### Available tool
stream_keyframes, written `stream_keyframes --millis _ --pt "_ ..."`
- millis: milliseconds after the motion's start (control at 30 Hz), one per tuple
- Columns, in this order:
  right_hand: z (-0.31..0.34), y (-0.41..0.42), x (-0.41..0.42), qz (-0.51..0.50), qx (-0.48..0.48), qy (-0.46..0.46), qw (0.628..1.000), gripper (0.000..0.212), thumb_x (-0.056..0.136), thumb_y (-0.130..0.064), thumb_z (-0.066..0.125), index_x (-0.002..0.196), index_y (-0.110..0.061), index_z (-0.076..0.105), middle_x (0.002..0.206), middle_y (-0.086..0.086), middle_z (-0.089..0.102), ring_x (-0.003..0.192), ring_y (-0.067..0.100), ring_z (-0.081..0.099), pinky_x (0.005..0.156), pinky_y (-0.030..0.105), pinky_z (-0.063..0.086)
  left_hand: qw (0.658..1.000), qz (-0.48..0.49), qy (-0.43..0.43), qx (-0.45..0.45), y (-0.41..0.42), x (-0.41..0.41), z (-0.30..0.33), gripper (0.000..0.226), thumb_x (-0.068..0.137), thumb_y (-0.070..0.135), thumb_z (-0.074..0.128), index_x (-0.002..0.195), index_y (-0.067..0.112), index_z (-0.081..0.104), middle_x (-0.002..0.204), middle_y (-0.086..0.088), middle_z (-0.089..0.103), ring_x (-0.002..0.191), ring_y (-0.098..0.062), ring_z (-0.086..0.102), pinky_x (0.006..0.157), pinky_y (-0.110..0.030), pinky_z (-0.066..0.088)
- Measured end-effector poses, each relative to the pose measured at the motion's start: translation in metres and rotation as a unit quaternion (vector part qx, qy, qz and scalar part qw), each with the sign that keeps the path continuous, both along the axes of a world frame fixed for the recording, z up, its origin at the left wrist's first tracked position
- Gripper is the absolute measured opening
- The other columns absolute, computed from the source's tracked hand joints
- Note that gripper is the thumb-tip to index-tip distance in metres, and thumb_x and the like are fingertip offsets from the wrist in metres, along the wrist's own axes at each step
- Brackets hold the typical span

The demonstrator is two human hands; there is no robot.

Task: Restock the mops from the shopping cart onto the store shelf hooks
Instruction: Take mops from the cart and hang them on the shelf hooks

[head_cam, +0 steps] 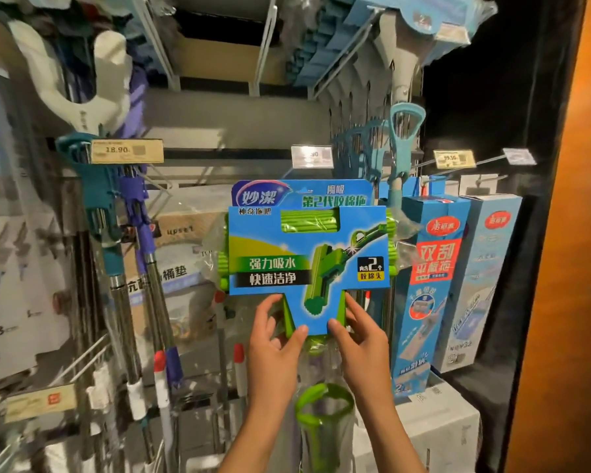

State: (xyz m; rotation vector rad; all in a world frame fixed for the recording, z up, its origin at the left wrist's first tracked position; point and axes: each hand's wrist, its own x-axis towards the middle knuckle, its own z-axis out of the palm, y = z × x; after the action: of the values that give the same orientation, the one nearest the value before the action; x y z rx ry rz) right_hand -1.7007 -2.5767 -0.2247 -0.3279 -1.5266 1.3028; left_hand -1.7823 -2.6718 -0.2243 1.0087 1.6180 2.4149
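Both hands, left hand (273, 339) and right hand (359, 332), pinch mop (307, 247) card's lower stem; mop upright, hook above, unseen.

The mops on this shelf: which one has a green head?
The mop with the blue card, held by both hands; the hanging ones beside it are teal or purple.

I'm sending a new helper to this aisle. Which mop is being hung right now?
On the mop rack's middle section, left of the tall blue boxes, find the green sponge mop. Both hands pinch its blue card; it alone is green.
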Motion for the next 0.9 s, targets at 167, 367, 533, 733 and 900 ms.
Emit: stream_keyframes --millis 167,367,533,733,900 --pt "0.006 0.028 -0.008 0.009 0.008 0.003 1.000 0.047 0.092 -0.003 0.068 0.132 -0.026 0.060 0.126 -0.009 0.068 0.118 0.006 0.063 0.098 0.029 0.054 1.000 0.019 0.003 -0.001 0.028 -0.006 0.004 0.063 0.088 0.005 0.073 0.116 0.059 0.055 0.137 0.007 0.061 0.129 -0.035 0.057 0.101 -0.069 0.044" --pt "0.013 0.068 -0.011 0.040 0.013 0.008 0.999 0.048 0.092 -0.001 0.067 0.129 -0.030 0.058 0.121 -0.023 0.065 0.114 -0.005 0.061 0.088 0.012 0.052 0.999 0.042 -0.001 0.016 0.064 -0.006 0.010 0.064 0.088 0.004 0.073 0.115 0.059 0.056 0.138 0.004 0.061 0.127 -0.038 0.057 0.097 -0.066 0.049" --pt "0.019 0.098 -0.014 0.076 0.037 0.005 0.996 0.049 0.092 -0.001 0.066 0.129 -0.031 0.056 0.119 -0.026 0.063 0.111 -0.013 0.059 0.084 0.007 0.049 0.997 0.073 -0.008 0.037 0.089 -0.004 0.013 0.065 0.087 0.001 0.073 0.111 0.060 0.058 0.137 -0.001 0.061 0.125 -0.037 0.059 0.096 -0.065 0.050" --pt "0.024 0.121 -0.020 0.111 0.050 0.000 0.993 0.050 0.092 -0.002 0.067 0.127 -0.035 0.055 0.115 -0.029 0.063 0.109 -0.013 0.060 0.083 0.008 0.050 0.994 0.099 -0.024 0.043 0.103 -0.005 0.013 0.062 0.086 0.005 0.076 0.120 0.054 0.056 0.135 -0.005 0.063 0.129 -0.043 0.054 0.093 -0.065 0.052" --pt "0.024 0.124 -0.028 0.130 0.055 -0.013 0.990 0.050 0.092 -0.007 0.068 0.137 -0.027 0.056 0.126 -0.020 0.065 0.118 -0.004 0.060 0.096 0.017 0.051 0.993 0.105 -0.025 0.047 0.102 -0.005 0.017 0.060 0.087 0.002 0.074 0.120 0.048 0.056 0.133 -0.009 0.063 0.120 -0.038 0.063 0.069 -0.035 0.062"
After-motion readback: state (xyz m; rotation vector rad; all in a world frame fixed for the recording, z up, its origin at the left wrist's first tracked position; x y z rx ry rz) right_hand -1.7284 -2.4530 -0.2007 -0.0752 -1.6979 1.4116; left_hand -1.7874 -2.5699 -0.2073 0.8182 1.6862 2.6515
